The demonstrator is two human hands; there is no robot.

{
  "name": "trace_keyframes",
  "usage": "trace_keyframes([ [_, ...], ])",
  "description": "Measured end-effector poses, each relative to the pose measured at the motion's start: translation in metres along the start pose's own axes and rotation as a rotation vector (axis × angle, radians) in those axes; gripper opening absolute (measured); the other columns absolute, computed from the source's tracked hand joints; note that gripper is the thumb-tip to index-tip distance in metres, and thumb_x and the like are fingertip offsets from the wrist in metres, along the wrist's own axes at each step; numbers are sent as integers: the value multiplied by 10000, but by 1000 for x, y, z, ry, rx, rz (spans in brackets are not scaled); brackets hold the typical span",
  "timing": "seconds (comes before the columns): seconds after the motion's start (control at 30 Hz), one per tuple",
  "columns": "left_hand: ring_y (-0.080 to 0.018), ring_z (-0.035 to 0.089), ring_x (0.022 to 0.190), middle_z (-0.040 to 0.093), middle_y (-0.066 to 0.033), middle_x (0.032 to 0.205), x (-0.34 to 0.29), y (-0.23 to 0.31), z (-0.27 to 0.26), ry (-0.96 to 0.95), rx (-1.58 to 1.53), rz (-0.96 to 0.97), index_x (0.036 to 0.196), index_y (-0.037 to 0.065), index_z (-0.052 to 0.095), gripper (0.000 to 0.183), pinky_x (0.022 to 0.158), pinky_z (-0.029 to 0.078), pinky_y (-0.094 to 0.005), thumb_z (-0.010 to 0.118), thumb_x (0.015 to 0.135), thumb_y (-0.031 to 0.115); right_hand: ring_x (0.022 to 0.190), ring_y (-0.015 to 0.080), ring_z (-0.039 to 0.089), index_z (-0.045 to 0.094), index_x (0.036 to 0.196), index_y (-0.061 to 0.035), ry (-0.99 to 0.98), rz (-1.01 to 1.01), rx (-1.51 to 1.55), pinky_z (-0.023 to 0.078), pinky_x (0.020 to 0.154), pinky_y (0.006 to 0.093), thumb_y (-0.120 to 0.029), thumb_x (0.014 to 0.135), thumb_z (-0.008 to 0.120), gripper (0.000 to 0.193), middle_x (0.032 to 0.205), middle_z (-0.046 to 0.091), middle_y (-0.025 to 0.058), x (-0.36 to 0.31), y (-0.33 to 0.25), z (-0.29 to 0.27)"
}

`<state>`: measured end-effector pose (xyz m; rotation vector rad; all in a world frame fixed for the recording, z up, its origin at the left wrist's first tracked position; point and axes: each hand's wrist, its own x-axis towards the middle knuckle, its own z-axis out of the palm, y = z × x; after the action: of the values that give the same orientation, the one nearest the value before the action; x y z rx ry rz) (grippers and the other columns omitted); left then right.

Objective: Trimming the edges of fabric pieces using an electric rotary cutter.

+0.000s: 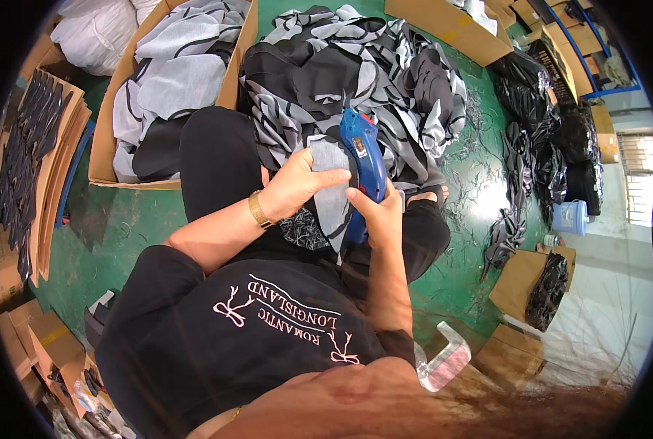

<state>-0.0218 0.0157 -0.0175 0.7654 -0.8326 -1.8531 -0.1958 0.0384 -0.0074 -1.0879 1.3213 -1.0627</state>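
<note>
My left hand (295, 185) pinches a grey fabric piece (329, 162) with a black edge, its narrow end hanging down between my knees. My right hand (383, 218) is wrapped round blue electric scissors (369, 155) with a red button, their slim tip pointing away from me. The tool lies along the right edge of the piece; whether its blades touch the cloth I cannot tell. Just beyond both hands rises a large heap of grey and black fabric pieces (308, 77). Under the held piece, thin trimmings (303, 230) are gathered between my legs.
At the left stands a cardboard box (101, 157) holding more grey and black pieces. Another cardboard box (454, 35) is at the far right. Cut scraps litter the green floor (467, 233). Black plastic bags (520, 84) and a light blue bucket (571, 217) line the right side.
</note>
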Motion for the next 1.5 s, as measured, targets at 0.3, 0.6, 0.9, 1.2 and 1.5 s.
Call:
trace_keyframes([
  [0.3, -115, 625, 893, 645, -23, 1002, 15, 18, -20, 2, -196, -91, 1103, 43, 574, 264, 811, 500, -276, 647, 852, 74, 561, 167, 528, 548, 899, 33, -370, 210, 395, 438, 536, 273, -244, 660, 729, 408, 655, 530, 75, -30, 23, -58],
  [0.6, -142, 619, 959, 639, -33, 1060, 20, 21, -26, -160, -268, -136, 1168, 33, 565, 331, 864, 479, -288, 640, 847, 60, 541, 178, 549, 582, 899, 29, -433, 354, 393, 449, 523, 272, -111, 634, 721, 330, 659, 557, 83, -45, 31, -63],
  [0.9, -124, 599, 976, 627, -24, 1074, 17, 25, -25, -188, -154, -122, 1186, 27, 554, 368, 894, 454, -282, 654, 833, 58, 541, 176, 538, 562, 904, 22, -415, 333, 300, 441, 509, 275, -122, 629, 723, 350, 659, 540, 79, -39, 15, -60],
  [1.2, -117, 640, 843, 661, -21, 971, 21, 31, -19, -55, -319, -103, 1075, 61, 597, 201, 763, 521, -283, 591, 911, 177, 618, 171, 533, 529, 935, 38, -215, 142, 283, 449, 553, 277, -140, 685, 687, 346, 699, 536, 86, -29, 8, -56],
  [1.5, -117, 643, 799, 668, -38, 932, 21, 24, -17, 85, -259, 27, 1020, 36, 624, 151, 732, 520, -262, 578, 904, 122, 608, 135, 567, 585, 967, 39, -88, 107, 25, 466, 575, 254, -36, 720, 672, 273, 758, 586, 53, -45, -6, -43],
])
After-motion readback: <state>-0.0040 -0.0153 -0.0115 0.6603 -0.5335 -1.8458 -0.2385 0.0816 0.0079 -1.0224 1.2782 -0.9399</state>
